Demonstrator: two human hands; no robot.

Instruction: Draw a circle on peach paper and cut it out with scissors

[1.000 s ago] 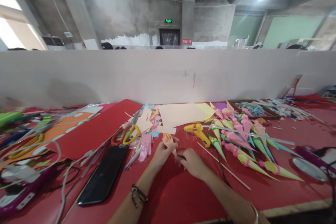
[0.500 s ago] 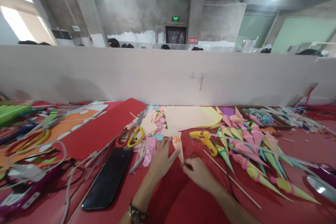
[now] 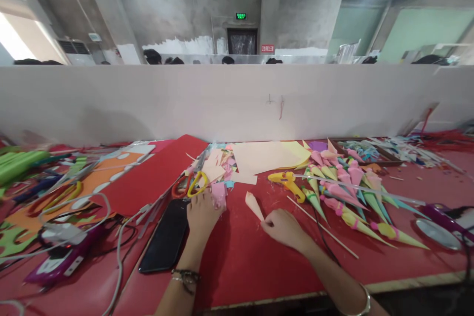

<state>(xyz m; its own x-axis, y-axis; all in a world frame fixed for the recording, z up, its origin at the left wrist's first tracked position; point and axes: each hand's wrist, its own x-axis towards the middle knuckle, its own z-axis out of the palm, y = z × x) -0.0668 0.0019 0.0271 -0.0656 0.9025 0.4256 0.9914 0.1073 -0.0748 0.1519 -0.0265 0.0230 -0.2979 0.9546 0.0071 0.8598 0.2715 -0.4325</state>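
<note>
Between the fingertips of my right hand (image 3: 284, 228) is the pointed lower end of a small peach paper cone (image 3: 254, 206), its wide end tilted up and to the left. My left hand (image 3: 203, 215) lies beside the phone (image 3: 165, 237), palm down, fingers reaching toward the scissors with red and yellow handles (image 3: 198, 183) and touching the pink paper pieces (image 3: 218, 192). Whether its fingertips grip anything is too small to tell. A yellow glue gun (image 3: 288, 183) rests above my right hand.
Finished paper cones (image 3: 348, 192) are piled at the right, near a thin stick (image 3: 322, 227). Red card (image 3: 148, 177) and a purple power strip (image 3: 62, 259) with cables lie left. Peach sheets (image 3: 266, 158) lie by the white partition (image 3: 222, 103).
My left hand has let go of the cone and moved left to the scissors and pink paper. My right hand still holds the cone, now tilted more. The view has shifted slightly.
</note>
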